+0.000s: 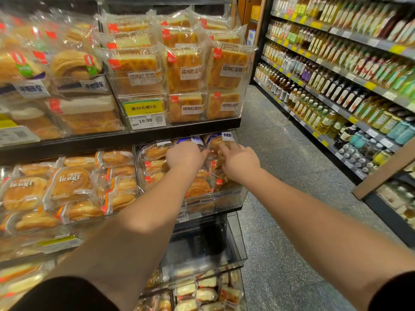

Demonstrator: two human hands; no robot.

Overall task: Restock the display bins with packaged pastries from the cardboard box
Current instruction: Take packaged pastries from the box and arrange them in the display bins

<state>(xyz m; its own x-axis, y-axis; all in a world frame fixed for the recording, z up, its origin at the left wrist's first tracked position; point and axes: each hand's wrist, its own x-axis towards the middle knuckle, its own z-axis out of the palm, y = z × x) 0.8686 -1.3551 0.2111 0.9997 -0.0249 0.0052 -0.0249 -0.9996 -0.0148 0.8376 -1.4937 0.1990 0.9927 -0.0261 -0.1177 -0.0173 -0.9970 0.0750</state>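
From the head view, both bare arms reach forward into a clear display bin (226,199) at the right end of the middle shelf. The left hand (184,157) is curled, knuckles up, over wrapped pastries (155,151) at the back of that bin; its fingertips are hidden, so whether it grips a packet cannot be told. The right hand (240,160) lies just beside it, fingers stretched out and touching a blue-labelled packet (216,140) at the bin's back right corner. The two hands are close but apart.

On the shelf above, square cake packs (184,70) stand in rows, with a yellow price tag (143,107) on the front edge. Round bread packs (69,185) fill the bins to the left. A bottle rack (350,70) lines the aisle on the right. The cardboard box is not in view.
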